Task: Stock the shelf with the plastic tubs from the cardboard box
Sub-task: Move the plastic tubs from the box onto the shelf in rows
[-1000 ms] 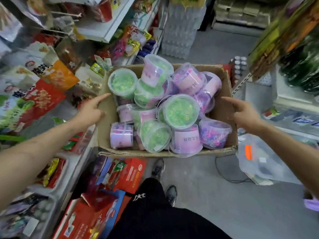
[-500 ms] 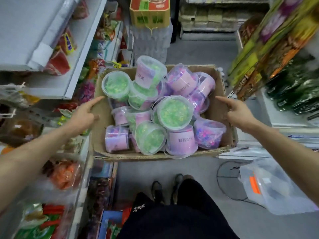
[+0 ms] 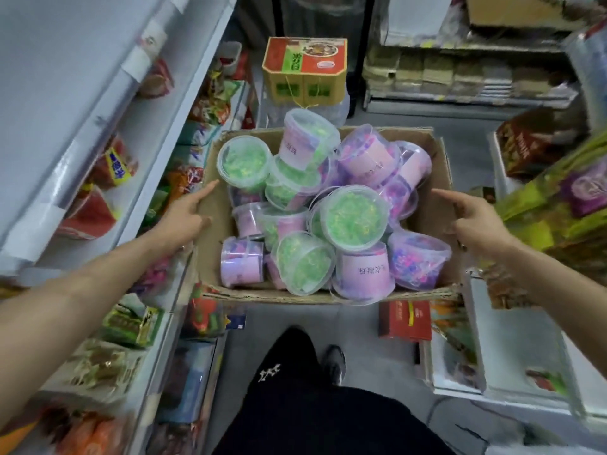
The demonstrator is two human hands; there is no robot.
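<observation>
An open cardboard box (image 3: 441, 178) hangs in the air in front of me, piled with several clear plastic tubs (image 3: 353, 218) that have pink labels and green or purple contents. My left hand (image 3: 184, 221) grips the box's left wall with the forefinger stretched along it. On the opposite wall my right hand (image 3: 473, 218) holds on the same way. The fingers under the box are hidden.
White shelves (image 3: 157, 126) with snack packets run along the left. More shelves and green packets (image 3: 551, 205) stand at the right. A red and green carton (image 3: 303, 70) sits ahead on stacked bottles. My dark trouser leg (image 3: 295, 389) and shoe are on the grey floor.
The box, held in both hands, has travelled forward down the aisle. The left shelves and the red and green carton have come closer. The grip is unchanged.
</observation>
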